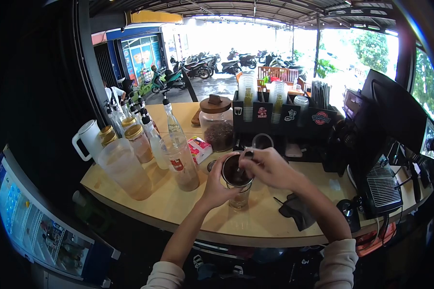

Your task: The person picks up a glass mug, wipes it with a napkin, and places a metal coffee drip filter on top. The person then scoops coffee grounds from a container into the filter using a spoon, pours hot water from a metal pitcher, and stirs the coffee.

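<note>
My left hand [217, 185] wraps around the side of a round cup [237, 174] with a pale rim and a dark inside. The cup is tilted so that its mouth faces me. Directly beneath it a clear drinking glass [238, 200] stands on the counter; whether the two touch is hard to see. My right hand [270, 166] is closed at the cup's mouth around a thin utensil with a dark handle end [249, 155]. The utensil's lower part goes down into the cup, and its tip is hidden.
Left on the wooden counter [212, 226] stand a clear plastic pitcher [125, 168], a plastic jug [181, 166] and pump bottles [172, 118]. Behind are a wooden-lidded jar [217, 127] and a black cup organiser [279, 123]. A dark cloth [299, 212] and a coffee machine [381, 188] lie right.
</note>
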A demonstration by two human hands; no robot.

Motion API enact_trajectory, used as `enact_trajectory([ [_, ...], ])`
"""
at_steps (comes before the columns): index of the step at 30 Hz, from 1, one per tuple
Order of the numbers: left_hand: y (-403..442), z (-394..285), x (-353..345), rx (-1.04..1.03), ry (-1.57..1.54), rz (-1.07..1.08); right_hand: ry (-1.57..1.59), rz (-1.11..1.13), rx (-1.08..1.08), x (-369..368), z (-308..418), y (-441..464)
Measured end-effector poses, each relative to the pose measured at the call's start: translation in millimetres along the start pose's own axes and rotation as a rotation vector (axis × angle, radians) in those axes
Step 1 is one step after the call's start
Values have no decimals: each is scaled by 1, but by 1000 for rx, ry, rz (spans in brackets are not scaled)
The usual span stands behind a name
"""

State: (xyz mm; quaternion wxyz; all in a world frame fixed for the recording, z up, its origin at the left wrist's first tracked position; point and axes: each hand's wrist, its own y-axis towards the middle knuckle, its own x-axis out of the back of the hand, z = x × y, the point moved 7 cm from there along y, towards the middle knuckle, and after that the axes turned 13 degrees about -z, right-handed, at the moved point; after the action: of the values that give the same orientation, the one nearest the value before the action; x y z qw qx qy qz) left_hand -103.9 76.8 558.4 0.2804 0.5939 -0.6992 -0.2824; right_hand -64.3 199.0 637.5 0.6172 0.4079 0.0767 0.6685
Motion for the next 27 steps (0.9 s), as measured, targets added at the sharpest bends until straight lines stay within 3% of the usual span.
enact_trajectory([
  [3,-1,-2,1,-15,25,-38,39,-93,-9,2,1,-3],
  [8,-2,0,3,-22,37,-51,-38,-66,35,-3,-5,-12],
  [10,-1,-1,3,-27,29,-58,44,-212,19,6,-10,-13],
  [14,-1,-2,3,-19,26,-48,-44,-125,98,-3,-3,-19],
  [19,-1,1,3,-15,55,-40,8,-156,-16,3,-13,-19],
  [22,-2,7,1,-9,83,-30,-17,-210,45,4,-12,-24],
  [25,-1,9,3,-14,107,-23,-29,-118,37,-2,-11,-25],
  [27,-1,7,3,-25,93,-27,-144,-154,153,-1,-5,-30],
])
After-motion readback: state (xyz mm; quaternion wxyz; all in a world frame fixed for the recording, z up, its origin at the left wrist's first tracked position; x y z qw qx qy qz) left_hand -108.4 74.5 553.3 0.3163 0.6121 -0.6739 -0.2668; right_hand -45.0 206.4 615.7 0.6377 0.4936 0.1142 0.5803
